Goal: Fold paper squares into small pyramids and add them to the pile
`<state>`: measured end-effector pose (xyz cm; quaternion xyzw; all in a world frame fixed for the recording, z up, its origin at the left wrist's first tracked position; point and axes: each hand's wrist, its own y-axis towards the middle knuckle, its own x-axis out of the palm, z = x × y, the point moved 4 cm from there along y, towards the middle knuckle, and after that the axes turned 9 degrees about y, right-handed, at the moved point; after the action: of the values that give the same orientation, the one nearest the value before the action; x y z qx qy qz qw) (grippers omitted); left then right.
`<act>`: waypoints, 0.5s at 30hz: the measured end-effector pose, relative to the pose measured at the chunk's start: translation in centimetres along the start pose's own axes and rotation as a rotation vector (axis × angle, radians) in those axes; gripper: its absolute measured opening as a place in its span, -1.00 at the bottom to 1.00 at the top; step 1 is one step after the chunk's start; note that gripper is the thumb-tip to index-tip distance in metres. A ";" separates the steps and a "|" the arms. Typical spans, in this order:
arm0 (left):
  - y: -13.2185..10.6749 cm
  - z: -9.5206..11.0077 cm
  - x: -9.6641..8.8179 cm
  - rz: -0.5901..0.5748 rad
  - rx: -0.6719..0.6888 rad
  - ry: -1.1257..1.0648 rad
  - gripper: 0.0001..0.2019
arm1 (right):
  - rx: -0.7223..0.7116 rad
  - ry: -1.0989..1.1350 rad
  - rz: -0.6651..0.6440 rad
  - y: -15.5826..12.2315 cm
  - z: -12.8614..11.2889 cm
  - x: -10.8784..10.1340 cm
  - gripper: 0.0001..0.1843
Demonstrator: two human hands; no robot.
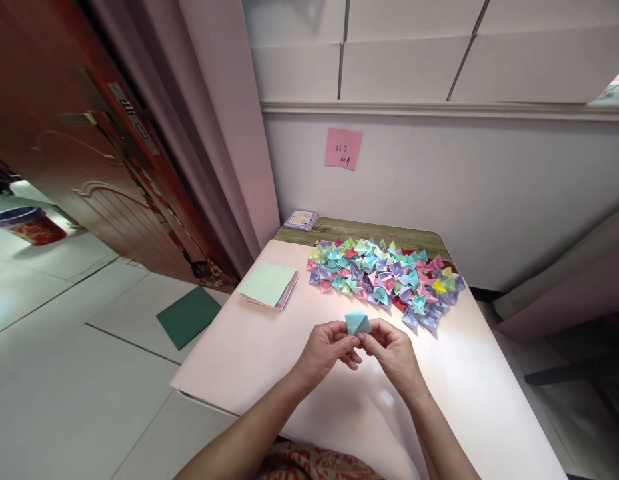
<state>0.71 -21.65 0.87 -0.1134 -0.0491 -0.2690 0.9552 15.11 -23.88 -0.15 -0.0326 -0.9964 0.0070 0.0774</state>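
Observation:
My left hand [328, 348] and my right hand [395, 353] meet over the pink sheet [249, 353] that covers the table. Between their fingertips they pinch a small folded light-blue paper piece [358, 323], held just above the sheet. Both hands have fingers curled in on it. Beyond the hands lies a wide pile of several folded paper pieces [384, 275] in pink, purple, teal, green and yellow. To the left of the hands sits a stack of square paper sheets [269, 285] with a pale green one on top.
A small printed packet [301, 219] lies at the table's far left corner on bare wood. A pink sticky note [344, 148] is stuck on the wall. A green sheet [188, 316] lies on the tiled floor, left of the table. A curtain and a red door stand at left.

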 end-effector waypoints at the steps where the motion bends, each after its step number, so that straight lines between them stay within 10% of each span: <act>1: -0.1 0.1 0.1 -0.023 -0.006 0.008 -0.63 | 0.005 -0.017 -0.007 0.0 -0.1 -0.1 -0.71; 15: 0.1 -0.3 -0.3 0.101 -0.057 0.011 -0.70 | 0.108 0.053 0.124 0.2 -0.3 -0.3 -0.36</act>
<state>0.53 -21.51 0.51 -0.1415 -0.0303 -0.2225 0.9641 15.46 -23.71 0.12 -0.0900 -0.9883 0.0648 0.1048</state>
